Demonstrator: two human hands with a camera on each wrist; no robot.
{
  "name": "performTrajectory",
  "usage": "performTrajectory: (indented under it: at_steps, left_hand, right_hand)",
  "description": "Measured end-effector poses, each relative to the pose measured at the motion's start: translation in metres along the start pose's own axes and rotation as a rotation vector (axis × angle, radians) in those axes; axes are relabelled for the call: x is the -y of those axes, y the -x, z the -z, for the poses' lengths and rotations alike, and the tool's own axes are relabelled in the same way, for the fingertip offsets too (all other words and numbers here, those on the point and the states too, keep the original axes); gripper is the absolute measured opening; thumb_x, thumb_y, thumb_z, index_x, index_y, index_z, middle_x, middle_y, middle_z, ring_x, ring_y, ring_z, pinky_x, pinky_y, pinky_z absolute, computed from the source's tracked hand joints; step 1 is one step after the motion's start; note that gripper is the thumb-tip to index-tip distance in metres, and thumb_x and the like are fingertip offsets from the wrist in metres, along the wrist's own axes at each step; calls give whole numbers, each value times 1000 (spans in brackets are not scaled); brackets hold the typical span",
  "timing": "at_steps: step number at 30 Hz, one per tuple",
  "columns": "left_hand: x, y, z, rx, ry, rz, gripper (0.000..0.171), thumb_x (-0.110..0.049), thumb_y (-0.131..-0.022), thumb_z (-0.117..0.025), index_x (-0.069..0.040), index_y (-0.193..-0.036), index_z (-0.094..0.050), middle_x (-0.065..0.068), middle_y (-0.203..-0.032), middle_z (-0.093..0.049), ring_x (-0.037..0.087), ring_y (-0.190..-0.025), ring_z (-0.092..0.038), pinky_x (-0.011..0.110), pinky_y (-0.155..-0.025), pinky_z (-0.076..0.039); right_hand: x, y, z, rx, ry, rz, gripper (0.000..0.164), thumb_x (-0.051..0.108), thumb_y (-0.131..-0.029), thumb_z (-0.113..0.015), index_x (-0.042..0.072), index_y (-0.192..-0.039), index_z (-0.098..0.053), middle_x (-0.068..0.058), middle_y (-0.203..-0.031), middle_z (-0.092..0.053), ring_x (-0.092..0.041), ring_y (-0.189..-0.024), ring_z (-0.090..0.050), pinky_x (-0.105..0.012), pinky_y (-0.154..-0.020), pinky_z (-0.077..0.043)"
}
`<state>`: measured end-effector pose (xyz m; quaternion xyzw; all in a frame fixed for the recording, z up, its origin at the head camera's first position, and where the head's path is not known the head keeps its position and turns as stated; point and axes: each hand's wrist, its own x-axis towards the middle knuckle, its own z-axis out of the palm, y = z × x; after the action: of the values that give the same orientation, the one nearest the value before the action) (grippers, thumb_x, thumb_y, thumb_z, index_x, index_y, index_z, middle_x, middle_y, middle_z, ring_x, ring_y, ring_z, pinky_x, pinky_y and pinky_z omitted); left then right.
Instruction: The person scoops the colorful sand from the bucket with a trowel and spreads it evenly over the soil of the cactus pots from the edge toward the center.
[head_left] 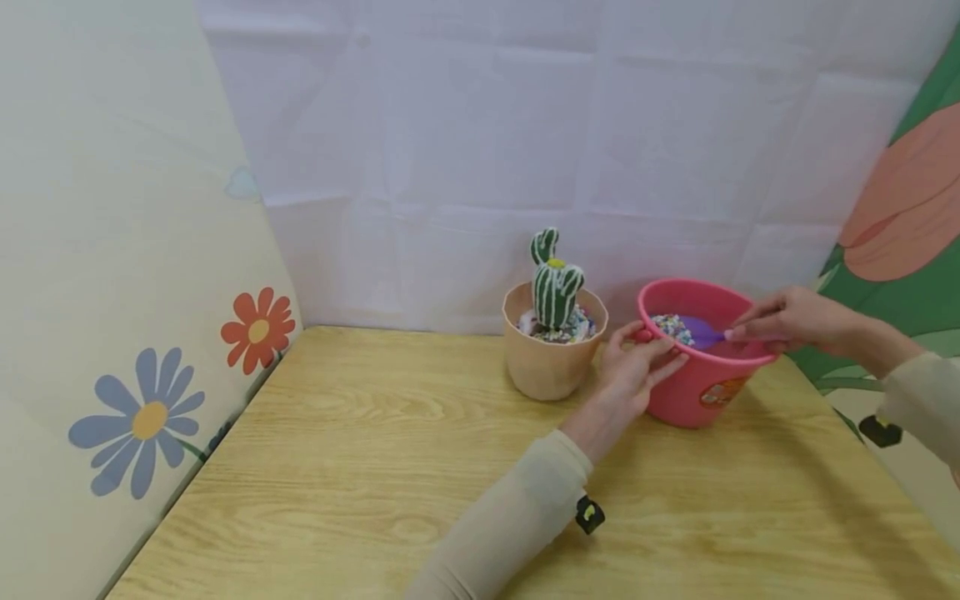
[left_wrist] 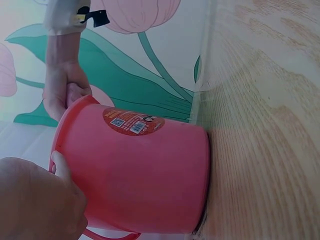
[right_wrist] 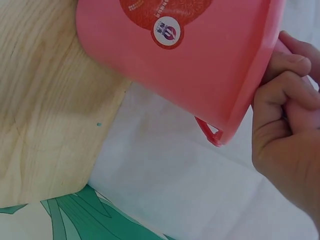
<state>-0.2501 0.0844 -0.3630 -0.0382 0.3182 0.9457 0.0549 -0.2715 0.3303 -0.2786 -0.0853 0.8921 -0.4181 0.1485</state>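
A pink plastic bucket (head_left: 671, 392) stands upright at the table's right side. My left hand (head_left: 626, 367) holds its near left rim, with the thumb on the outer wall in the left wrist view. Over the bucket's mouth, my right hand (head_left: 795, 321) grips the handle of a purple toy shovel (head_left: 703, 333). Small multicoloured pebbles (head_left: 672, 327) lie on the shovel's blade end, inside the rim. The bucket wall hides the blade in both wrist views, and the bucket's bottom is out of sight.
Just left of the bucket stands a peach flowerpot (head_left: 547, 371) holding a green and white cactus (head_left: 555, 296) among coloured pebbles. A wood-grain table (head_left: 337, 467) carries both. White cloth (head_left: 450, 150) hangs behind; a tiny teal bit (right_wrist: 99, 124) lies near the table edge.
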Motion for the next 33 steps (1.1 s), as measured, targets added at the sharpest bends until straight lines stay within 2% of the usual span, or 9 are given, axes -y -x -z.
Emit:
performTrajectory:
  at_steps: [4, 8, 11, 14, 21, 28, 33]
  left_hand:
    - [-1, 0, 0, -5, 0, 5, 46, 24, -81, -67, -3, -118, -59, 20, -103, -60, 34, -87, -70, 45, -74, -63]
    - [-1, -1, 0, -6, -2, 7, 47, 23, -80, -68, -3, -118, -60, 20, -105, -60, 34, -87, -70, 44, -74, -63]
    - [-2, -2, 0, -2, -4, 5, 46, 23, -80, -69, -3, -117, -60, 18, -103, -59, 34, -87, -71, 44, -75, -63]
    - [-2, -2, 2, 10, -16, 3, 46, 22, -80, -69, -3, -118, -60, 17, -102, -59, 33, -87, -71, 44, -75, -63]
    - [-2, 1, 7, 48, -165, -26, 46, 15, -84, -72, -6, -122, -57, 21, -102, -61, 27, -75, -68, 43, -68, -63]
    - [-3, 14, 1, 44, -308, -90, 46, 17, -84, -70, -10, -118, -54, 18, -97, -61, 24, -72, -66, 40, -63, -63]
    - [-9, 24, -3, 54, -354, -131, 42, 14, -86, -67, -10, -118, -57, 17, -94, -63, 22, -71, -66, 38, -63, -63]
  right_hand:
    - [-2, 3, -1, -38, -30, -12, 52, 30, -96, -74, -8, -131, -63, -15, -110, -73, -25, -94, -71, -40, -81, -61]
    - [-2, 7, -4, -88, -41, -35, 63, 37, -94, -75, -8, -135, -59, -12, -103, -73, -21, -86, -69, -38, -76, -61]
    - [-1, 10, -5, -123, -62, -46, 65, 40, -94, -74, -7, -136, -59, -11, -97, -73, -18, -78, -64, -36, -70, -60]
    - [-1, 13, -7, -141, -74, -34, 65, 41, -95, -73, -7, -137, -59, -10, -98, -74, -17, -77, -63, -35, -68, -59]
    - [-5, 17, -12, -176, -143, -37, 63, 40, -95, -73, -5, -137, -60, -8, -99, -76, -17, -78, -68, -32, -69, -59]
    - [-7, 19, -15, -202, -173, -45, 47, 41, -94, -74, 5, -124, -71, -6, -91, -76, -16, -70, -65, -34, -65, -58]
    - [-1, 21, -18, -187, -205, -52, 40, 43, -94, -74, 10, -117, -75, -7, -80, -72, -16, -62, -59, -33, -62, -56]
